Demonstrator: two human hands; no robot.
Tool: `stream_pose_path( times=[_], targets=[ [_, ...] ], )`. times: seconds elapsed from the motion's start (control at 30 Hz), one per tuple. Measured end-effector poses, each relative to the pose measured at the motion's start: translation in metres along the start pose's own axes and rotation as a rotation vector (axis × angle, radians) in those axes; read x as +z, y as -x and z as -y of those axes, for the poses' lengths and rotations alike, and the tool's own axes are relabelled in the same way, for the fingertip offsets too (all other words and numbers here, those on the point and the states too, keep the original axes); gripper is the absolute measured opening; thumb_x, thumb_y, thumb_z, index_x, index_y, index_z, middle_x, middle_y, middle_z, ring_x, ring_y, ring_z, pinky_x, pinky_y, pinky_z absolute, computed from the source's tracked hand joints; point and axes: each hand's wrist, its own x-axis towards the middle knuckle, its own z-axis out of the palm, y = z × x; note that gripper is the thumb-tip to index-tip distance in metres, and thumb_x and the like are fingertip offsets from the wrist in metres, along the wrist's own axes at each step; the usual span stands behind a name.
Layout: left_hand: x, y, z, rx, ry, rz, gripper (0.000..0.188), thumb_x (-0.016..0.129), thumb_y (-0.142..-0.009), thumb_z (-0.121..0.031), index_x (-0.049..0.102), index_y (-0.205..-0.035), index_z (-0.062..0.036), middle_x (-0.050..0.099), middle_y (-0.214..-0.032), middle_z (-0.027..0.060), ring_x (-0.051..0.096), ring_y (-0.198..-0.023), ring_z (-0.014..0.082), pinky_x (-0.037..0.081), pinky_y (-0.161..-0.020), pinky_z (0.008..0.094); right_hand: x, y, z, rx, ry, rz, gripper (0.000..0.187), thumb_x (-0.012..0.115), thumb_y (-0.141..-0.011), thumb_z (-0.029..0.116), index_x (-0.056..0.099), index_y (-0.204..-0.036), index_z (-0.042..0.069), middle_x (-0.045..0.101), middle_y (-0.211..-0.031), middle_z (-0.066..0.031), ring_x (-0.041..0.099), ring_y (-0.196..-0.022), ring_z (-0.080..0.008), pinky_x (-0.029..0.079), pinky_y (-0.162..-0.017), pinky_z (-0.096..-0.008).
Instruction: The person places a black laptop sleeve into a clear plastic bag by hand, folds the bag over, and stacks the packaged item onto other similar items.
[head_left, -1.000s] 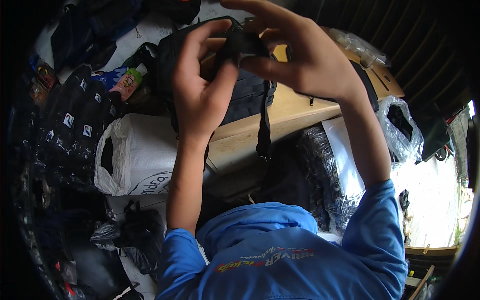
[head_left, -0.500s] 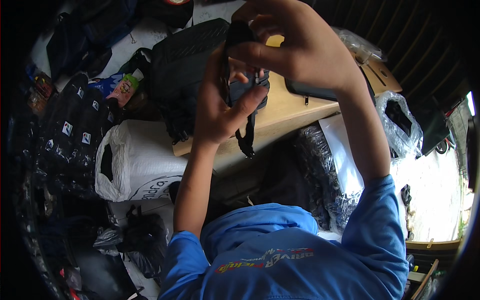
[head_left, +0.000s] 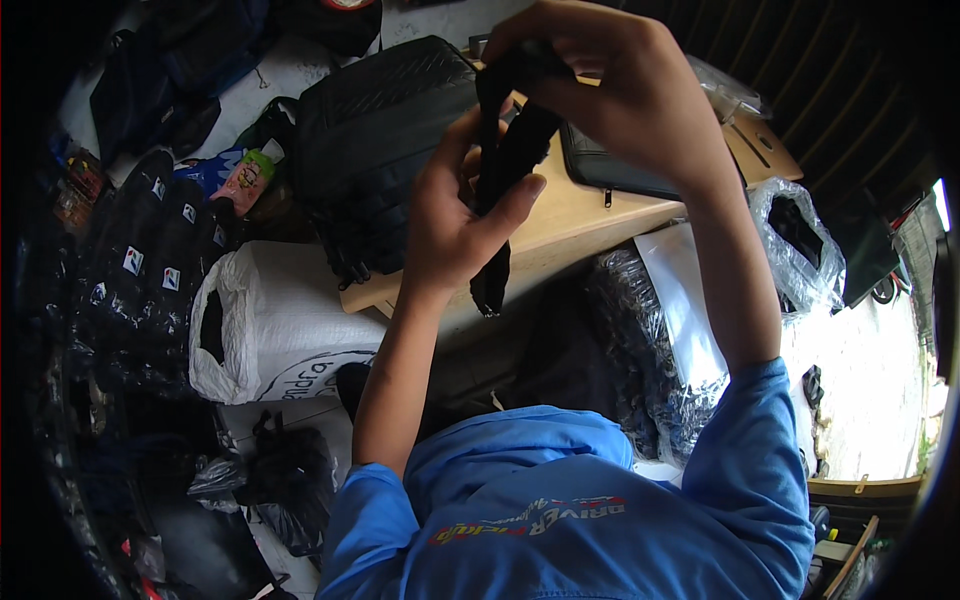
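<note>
Fingers [head_left: 515,203] holding strap [head_left: 524,143], wooden tabletop [head_left: 562,212], cluttered floor [head_left: 246,92]

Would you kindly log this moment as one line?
right hand: holding strap | left hand: at strap, grip unclear | bag: on table

Matt blk cloth strap [head_left: 527,143]; dark bag [head_left: 385,125] w/ matt fabric, ridged top; tabletop [head_left: 565,215] smooth pale wood, slight sheen. L: white sack [head_left: 290,285], woven-look plastic; glossy plastic-wrapped blk packs [head_left: 130,235]. R: bundle [head_left: 632,335] in shiny, crinkly clear plastic. Near: matt blue cloth shirt [head_left: 640,535].
</note>
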Motion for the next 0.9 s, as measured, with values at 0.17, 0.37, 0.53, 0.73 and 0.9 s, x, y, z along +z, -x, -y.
stream_pose_path(
  times=[0.17,0.37,0.53,0.73,0.9],
  targets=[
    [-0.002,0.004,0.0,-0.002,0.026,-0.035,0.055,0.066,-0.083,-0.01,0.042,-0.131,0.0005,0.058,-0.091,0.002,0.053,-0.077,0.0057,0.043,-0.068,0.0194,0.0,-0.001,0.016,0.053,-0.163,-0.101,0.024,0.055,-0.076,-0.003,0.064,-0.098,0.0,0.067,-0.087,-0.0127,0.066,-0.08,-0.018,0.054,-0.073,-0.0307],
    [-0.009,0.009,0.003,0.002,-0.051,-0.033,0.052,0.059,-0.083,-0.006,0.04,-0.131,0.0013,0.055,-0.089,0.0004,0.05,-0.079,0.0045,0.04,-0.071,0.0194,0.002,-0.003,0.005,0.05,-0.131,-0.046,0.028,0.053,-0.078,-0.004,0.064,-0.103,-0.001,0.068,-0.091,-0.0136,0.067,-0.084,-0.0199,0.055,-0.076,-0.0315],
    [-0.016,0.026,0.007,-0.054,-0.019,-0.007,0.055,0.055,-0.082,0.0,0.037,-0.134,0.003,0.05,-0.089,-0.0002,0.045,-0.075,0.0034,0.038,-0.072,0.0174,-0.016,-0.002,0.008,-0.013,-0.089,0.016,0.031,0.056,-0.076,-0.006,0.065,-0.105,0.001,0.067,-0.096,-0.0113,0.065,-0.091,-0.0197,0.053,-0.081,-0.0306],
    [-0.034,0.027,-0.021,-0.016,-0.224,-0.095,0.059,0.049,-0.073,-0.002,0.039,-0.131,0.0056,0.048,-0.082,0.002,0.043,-0.069,0.0057,0.034,-0.065,0.0178,-0.055,0.036,-0.064,-0.025,-0.115,0.041,0.035,0.064,-0.076,0.003,0.062,-0.112,0.002,0.063,-0.102,-0.0077,0.059,-0.099,-0.0176,0.048,-0.086,-0.0315],
    [-0.048,0.012,-0.036,0.102,-0.163,-0.161,0.058,0.047,-0.072,0.0,0.038,-0.129,0.0102,0.057,-0.096,0.0144,0.046,-0.068,0.0106,0.04,-0.063,0.0235,-0.052,0.09,-0.076,0.044,-0.118,0.04,0.025,0.07,-0.078,0.007,0.068,-0.102,0.005,0.063,-0.106,-0.0098,0.061,-0.1,-0.0232,0.05,-0.085,-0.035]
  ],
)
